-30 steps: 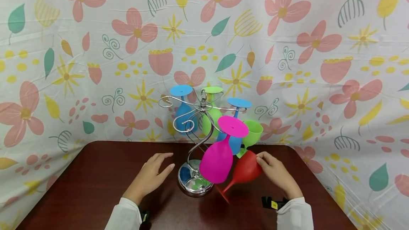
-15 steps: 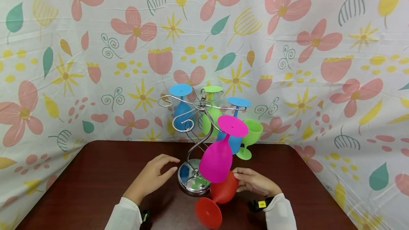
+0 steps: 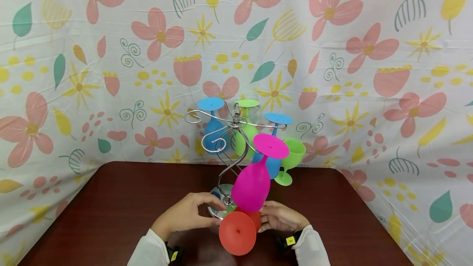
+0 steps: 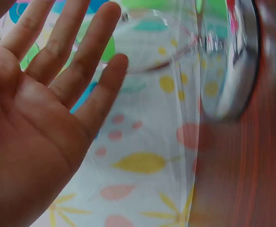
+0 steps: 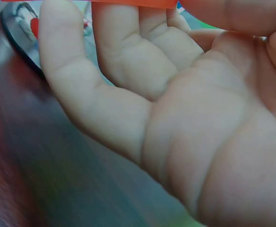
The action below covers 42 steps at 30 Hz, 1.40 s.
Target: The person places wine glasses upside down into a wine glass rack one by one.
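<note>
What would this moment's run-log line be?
right hand: grips red goblet, foot toward camera | left hand: open, fingers at rack base | rack: pink goblet hanging | green goblet: upright on table

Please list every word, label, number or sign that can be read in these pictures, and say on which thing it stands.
No text can be read.
Yellow tag on the right wrist strap: dark marks, too small to read.
Yellow tag on the left wrist strap: too small to read.
Goblets, rack and floral cloth: no writing visible.
</note>
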Motion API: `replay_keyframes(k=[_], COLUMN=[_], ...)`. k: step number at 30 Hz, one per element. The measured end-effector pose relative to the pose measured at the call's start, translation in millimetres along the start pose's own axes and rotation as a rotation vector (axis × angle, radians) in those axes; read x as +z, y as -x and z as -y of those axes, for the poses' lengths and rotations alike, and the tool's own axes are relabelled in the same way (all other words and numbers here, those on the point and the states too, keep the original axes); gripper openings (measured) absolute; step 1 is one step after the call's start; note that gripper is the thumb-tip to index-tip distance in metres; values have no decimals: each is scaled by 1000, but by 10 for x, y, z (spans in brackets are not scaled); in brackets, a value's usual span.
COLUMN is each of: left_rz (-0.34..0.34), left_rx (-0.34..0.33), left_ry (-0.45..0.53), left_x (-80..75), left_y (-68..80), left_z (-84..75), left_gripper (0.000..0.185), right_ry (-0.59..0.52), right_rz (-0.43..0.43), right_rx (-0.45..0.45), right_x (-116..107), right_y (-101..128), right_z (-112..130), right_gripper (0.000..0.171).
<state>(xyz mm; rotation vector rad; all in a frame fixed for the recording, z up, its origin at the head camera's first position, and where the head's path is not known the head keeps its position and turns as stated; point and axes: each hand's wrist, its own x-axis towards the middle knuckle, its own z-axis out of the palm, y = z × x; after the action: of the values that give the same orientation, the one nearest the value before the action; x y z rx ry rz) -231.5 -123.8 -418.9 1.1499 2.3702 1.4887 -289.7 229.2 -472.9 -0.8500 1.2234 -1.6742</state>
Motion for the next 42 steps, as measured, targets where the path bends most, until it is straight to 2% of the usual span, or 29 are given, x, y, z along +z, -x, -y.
replay_keyframes(k=[6, 9, 13, 19, 24, 34, 42], left_rz=[21, -22, -95, -180, -227, -253, -262], left_rx=[105, 172, 217, 222, 289, 329, 284], left_ry=[70, 45, 5, -48, -84, -127, -134], left_x=[152, 211, 256, 289, 323, 348, 313], left_y=[-85, -117, -145, -160, -169, -176, -135], left_z=[-154, -224, -282, -298, -295, -323, -328], left_gripper=[33, 30, 26, 22, 19, 16, 21], right_ry=[-65, -97, -124, -134, -142, -127, -37], right_rz=[35, 51, 51, 54, 63, 66, 67], right_rx=[-35, -52, -55, -47, -58, -56, -61], right_x=[40, 66, 101, 134, 152, 141, 134], right_y=[-90, -125, -161, -191, -192, -186, -201], right_z=[-80, -109, -128, -145, -156, -155, -122], right_gripper=[56, 57, 58, 60, 56, 52, 51])
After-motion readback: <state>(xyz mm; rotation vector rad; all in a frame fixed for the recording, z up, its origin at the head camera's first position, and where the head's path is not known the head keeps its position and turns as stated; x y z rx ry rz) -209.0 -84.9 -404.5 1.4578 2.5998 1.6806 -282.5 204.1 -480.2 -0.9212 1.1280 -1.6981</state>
